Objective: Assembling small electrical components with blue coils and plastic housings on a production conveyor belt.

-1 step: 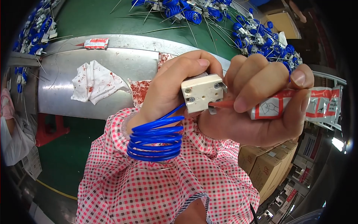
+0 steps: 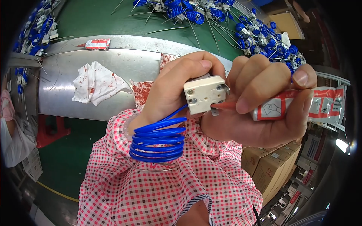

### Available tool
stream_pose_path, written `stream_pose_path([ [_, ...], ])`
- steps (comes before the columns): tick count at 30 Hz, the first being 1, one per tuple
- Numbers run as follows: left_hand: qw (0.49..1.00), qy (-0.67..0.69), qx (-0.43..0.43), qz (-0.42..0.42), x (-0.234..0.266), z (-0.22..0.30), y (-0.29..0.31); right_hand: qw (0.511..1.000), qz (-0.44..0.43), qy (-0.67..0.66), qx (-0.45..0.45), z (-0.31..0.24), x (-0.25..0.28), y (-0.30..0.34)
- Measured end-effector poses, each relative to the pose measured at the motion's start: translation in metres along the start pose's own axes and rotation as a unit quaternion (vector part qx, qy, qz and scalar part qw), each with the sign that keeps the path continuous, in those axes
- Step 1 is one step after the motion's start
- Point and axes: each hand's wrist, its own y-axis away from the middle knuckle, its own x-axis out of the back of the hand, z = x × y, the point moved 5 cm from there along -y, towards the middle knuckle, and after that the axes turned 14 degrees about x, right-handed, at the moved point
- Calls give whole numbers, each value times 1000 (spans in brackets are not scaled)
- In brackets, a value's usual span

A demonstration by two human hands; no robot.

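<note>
My left hand (image 2: 167,84) is closed around a capillary thermostat (image 2: 199,97), its cream block with screws and metal tabs turned toward me. From the block a blue coil (image 2: 157,139) of sleeved tubing hangs down beside my left wrist. My right hand (image 2: 271,98) grips a red and white squeeze tube (image 2: 272,108), thumb and fingers pressed around it. The tube's red pointed nozzle (image 2: 226,105) meets the lower right of the block's face, at a small hole near a metal tab. Fingers hide the back of the block.
On the metal ledge lie a red-stained white cloth (image 2: 97,83) and a second squeeze tube (image 2: 97,44). Blue-coiled thermostats are piled on the green surface (image 2: 196,17), at the far left and far right. Cardboard boxes (image 2: 269,169) stand at lower right, a red stool (image 2: 54,132) at left.
</note>
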Motion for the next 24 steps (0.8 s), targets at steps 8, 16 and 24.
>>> stream_pose_path([
  [8,999,9,39,-18,5,9,2,999,2,-21,-33,10,-9,-3],
  [16,998,14,58,-23,14,12,-7,983,184,-4,-16,25,11,13],
  [24,991,8,132,-1,17,-11,-56,903,408,-97,-89,38,80,17],
])
